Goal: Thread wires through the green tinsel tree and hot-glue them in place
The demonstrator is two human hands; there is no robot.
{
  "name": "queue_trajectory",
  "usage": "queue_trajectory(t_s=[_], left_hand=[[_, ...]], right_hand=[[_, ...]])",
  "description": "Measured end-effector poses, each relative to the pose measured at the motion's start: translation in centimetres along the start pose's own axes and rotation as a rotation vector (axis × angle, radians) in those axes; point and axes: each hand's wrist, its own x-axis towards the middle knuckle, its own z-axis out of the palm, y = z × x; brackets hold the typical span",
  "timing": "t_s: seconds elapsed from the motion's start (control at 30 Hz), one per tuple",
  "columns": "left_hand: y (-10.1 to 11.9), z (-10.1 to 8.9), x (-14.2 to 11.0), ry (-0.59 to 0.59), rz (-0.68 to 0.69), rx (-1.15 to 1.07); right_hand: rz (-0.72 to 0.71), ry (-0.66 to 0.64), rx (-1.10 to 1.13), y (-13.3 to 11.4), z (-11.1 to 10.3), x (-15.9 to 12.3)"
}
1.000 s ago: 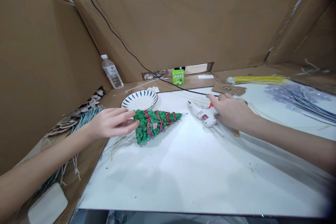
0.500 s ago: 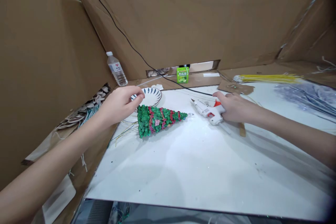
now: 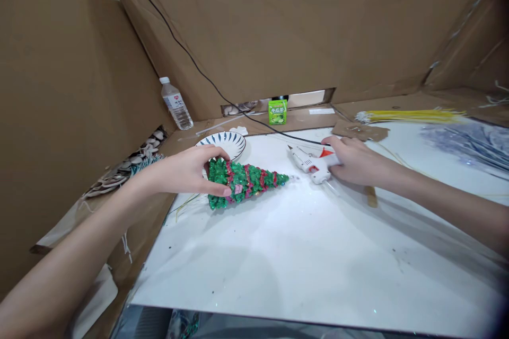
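Since the earlier head-view frame, our left hand [image 3: 185,172] has come onto the wide end of the green tree [image 3: 248,177], lying sideways on the white board [image 3: 286,249]. Thumb and fingers pinch it from opposite sides; our right hand [image 3: 350,159] curls its fingers around the glue gun [image 3: 308,163], near the tip. We seem to be securing the tree; turning it calls for clearing the nozzle.
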Motion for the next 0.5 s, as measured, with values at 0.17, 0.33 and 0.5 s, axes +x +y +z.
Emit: queue_trajectory(t_s=[0.17,0.33,0.5], left_hand=[[0.2,-1.1,0.0,-0.115,0.117,0.01],[0.9,-2.2,0.5,-0.231,0.049,0.069],[1.7,-3.0,1.4,-0.307,-0.067,0.123]], right_hand=[[0.0,0.003,0.014,-0.4,0.3,0.8],[0.001,-0.016,0.023,-0.1,0.6,1.0],[-0.005,-0.025,0.025,0.2,1.0,0.8]])
